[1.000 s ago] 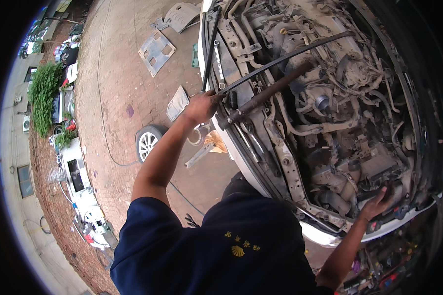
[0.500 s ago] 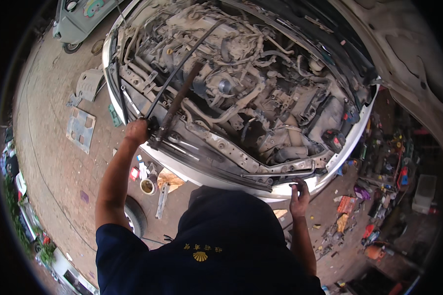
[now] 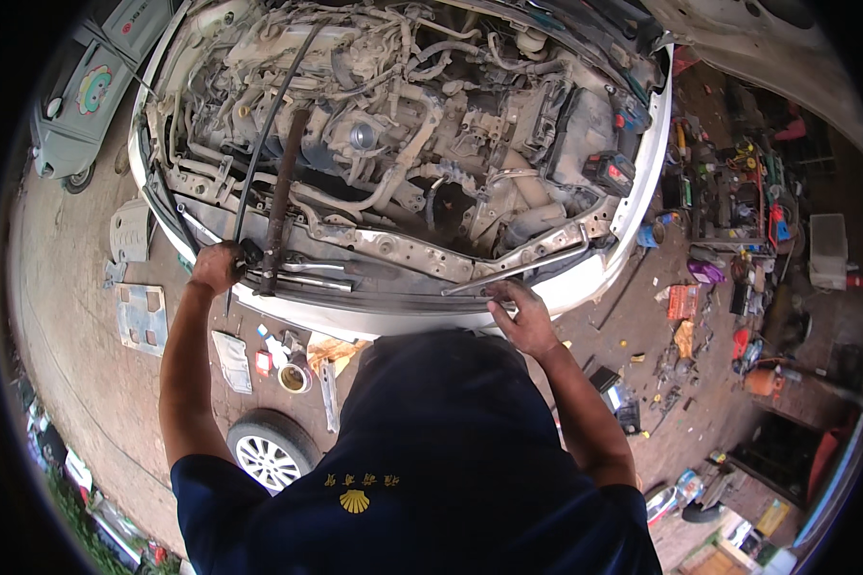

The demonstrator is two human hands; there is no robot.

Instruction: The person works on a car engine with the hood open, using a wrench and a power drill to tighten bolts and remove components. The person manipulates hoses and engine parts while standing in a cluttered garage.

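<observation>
My left hand [image 3: 217, 267] is closed on a long, thin black bar [image 3: 272, 103] at the car's front edge, beside a dark tool partly hidden by the hand. A rusty brown pipe [image 3: 283, 192] lies just right of it, across the front of the engine bay [image 3: 403, 125]. Silver wrenches [image 3: 307, 284] rest on the front panel. My right hand [image 3: 516, 309] is open, fingers slightly bent and apart, at the front edge just below a long silver bar [image 3: 522, 264].
A raised hood [image 3: 776, 67] is at upper right. Scattered tools [image 3: 719, 240] cover the ground at right. A small grey vehicle [image 3: 91, 96] stands at upper left. Below lie flat metal panels [image 3: 139, 316], a wheel [image 3: 269, 452] and an open can [image 3: 294, 377].
The view has turned toward the engine bay. My right hand has moved from the bay's right side to the front edge beside the silver bar; my left hand stays on the black bar.
</observation>
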